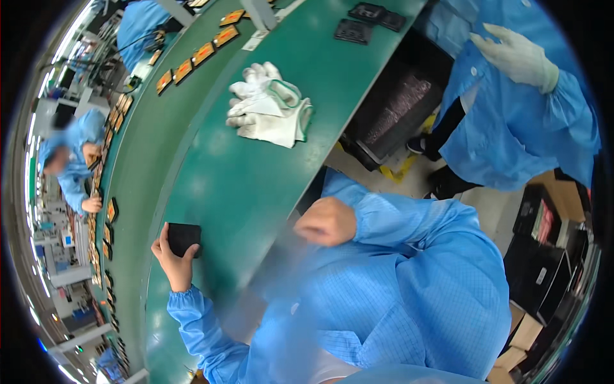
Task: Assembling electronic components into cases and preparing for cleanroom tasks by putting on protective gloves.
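My left hand (173, 261) reaches over the green work surface (224, 192). Thumb and fingers grip a flat, black, square piece (183, 239) by its edges, and its plain dark side shows. My right hand (326, 221) is nearer my body, by the edge of the surface, with its fingers curled in. A blur covers the fingertips, so anything inside them is hidden. Farther along the surface lies a pile of white work gloves (270, 105) with green cuff edging, apart from both hands.
Black plastic parts (352, 31) lie at the far end. Orange-and-black pieces (203, 54) line the green conveyor (144, 153). A co-worker in blue (77, 153) handles pieces across it. Another person, wearing white gloves (518, 57), stands at right beside a black bin (400, 109). Boxes (543, 269) are stacked behind me.
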`<state>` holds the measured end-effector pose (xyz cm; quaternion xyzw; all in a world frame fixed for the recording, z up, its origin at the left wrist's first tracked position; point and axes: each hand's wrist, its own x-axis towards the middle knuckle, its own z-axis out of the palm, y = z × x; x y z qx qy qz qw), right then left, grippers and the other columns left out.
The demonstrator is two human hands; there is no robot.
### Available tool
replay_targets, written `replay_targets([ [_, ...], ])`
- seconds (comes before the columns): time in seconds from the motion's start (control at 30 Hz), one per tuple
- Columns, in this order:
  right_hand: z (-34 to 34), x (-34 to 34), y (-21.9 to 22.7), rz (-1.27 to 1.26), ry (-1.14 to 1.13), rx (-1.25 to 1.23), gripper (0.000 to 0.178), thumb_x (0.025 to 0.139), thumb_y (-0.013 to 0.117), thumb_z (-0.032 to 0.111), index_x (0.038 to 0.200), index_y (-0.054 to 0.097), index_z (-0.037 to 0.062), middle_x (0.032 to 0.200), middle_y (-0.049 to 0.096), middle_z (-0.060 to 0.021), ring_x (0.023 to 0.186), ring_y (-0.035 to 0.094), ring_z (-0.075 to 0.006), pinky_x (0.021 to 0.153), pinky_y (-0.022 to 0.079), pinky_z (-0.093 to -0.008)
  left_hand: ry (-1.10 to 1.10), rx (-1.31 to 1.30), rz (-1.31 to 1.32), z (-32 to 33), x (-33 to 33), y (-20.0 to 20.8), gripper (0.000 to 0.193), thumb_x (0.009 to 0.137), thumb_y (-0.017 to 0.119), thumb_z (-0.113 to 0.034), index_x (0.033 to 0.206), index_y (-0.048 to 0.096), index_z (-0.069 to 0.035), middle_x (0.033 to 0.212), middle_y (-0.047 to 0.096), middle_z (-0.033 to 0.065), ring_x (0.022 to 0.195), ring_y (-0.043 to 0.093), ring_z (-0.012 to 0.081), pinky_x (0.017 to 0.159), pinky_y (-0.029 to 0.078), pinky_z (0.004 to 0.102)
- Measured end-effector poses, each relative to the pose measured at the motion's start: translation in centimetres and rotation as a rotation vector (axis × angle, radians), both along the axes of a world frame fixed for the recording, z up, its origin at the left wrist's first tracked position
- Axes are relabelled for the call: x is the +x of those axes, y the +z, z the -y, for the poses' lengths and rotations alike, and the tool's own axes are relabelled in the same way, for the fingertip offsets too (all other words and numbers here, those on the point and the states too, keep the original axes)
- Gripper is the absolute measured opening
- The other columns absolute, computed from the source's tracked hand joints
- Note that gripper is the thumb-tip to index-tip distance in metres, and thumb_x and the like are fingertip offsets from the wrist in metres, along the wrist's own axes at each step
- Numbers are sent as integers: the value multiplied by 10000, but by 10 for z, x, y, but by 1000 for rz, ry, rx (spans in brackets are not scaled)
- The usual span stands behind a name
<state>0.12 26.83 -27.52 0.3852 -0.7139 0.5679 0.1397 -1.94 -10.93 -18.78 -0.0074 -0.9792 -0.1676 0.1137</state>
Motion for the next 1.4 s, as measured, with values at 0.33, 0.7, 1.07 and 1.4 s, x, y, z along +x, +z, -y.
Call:
replay_targets([
  [0.33, -59, 0, -56, 301, -236, 142, 67, 794, 647, 123, 853, 632, 93, 628, 594, -68, 549, 586, -248, 500, 444, -364, -130, -29, 77, -39, -7, 9, 769, 640, 716, 82, 1330, 511, -190, 1030, 441, 78, 980, 501, 255, 917, 444, 353],
  [0.7, -54, -12, -22, 433, -155, -61, 208, 843, 632, 82, 1040, 611, 19, 731, 620, -55, 596, 593, -146, 552, 470, -274, -126, 730, 337, -112, -13, 23, 758, 717, 673, 100, 1385, 382, -111, 1109, 603, 110, 979, 620, 212, 857, 512, 324],
  [1.07, -75, -76, 64, 887, -245, -736, 256, 870, 614, 136, 1035, 531, -40, 631, 534, -43, 406, 518, -139, 356, 373, -260, -520, 869, 165, -210, -36, -15, 711, 818, 685, -47, 1419, 311, -105, 1143, 553, 105, 703, 577, 89, 614, 491, 243],
  [1.4, -166, -245, 15, -122, -1321, 442, 440, 832, 676, 300, 1129, 573, -8, 979, 625, -151, 935, 595, -299, 786, 491, -386, -554, 332, -52, -209, -9, -46, 275, 823, 649, -221, 1083, 637, -134, 1049, 610, 111, 944, 596, 315, 809, 495, 396],
])
